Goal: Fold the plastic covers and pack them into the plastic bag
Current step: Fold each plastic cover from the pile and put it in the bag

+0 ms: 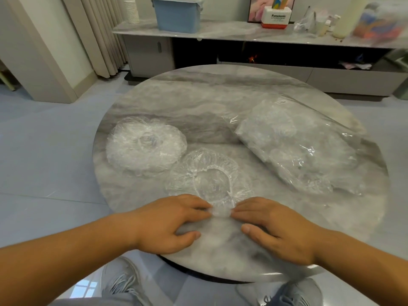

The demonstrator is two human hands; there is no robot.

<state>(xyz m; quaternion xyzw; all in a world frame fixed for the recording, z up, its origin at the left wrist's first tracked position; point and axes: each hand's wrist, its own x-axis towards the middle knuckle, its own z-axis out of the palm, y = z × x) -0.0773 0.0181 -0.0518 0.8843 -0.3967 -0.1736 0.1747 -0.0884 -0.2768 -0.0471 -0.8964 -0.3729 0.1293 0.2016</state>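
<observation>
A clear, round plastic cover point(208, 176) with an elastic rim lies on the round marble table point(198, 89), just beyond my hands. My left hand point(170, 221) and my right hand point(276, 228) meet at its near edge, fingertips pinching the gathered rim between them. A stack of crinkled covers point(145, 144) sits to the left. The clear plastic bag point(295, 146), holding several covers, lies at the right of the table.
Behind the table runs a low grey cabinet point(242, 34) with a blue bin point(176, 14), a Panasonic box point(276, 17), paper cups and bottles on it. Grey floor tiles surround the table. My shoes show below the table's near edge.
</observation>
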